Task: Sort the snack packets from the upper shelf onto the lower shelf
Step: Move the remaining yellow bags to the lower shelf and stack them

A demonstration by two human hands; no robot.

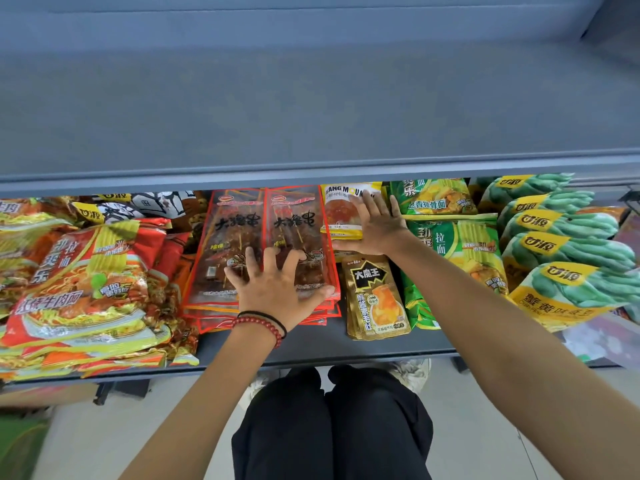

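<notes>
Even soft daylight, glossy packet glare, blurred, bowed edges

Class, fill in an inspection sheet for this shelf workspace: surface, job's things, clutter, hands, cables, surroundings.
Surface: grey lower shelf, crowded; upper shelf shows no packets in view.
Job's things: red skewer packets, yellow packet, gold packets, red noodle packets, green noodle packets, green-and-yellow bags, grouped by kind.
Clutter: pale plastic at the right end, unclear.
Hands: left hand flat on the red skewer packets, fingers spread; right hand flat on the yellow packet.
Cables: nothing seen.
Surroundings: pale floor, the person's dark trousers.
</notes>
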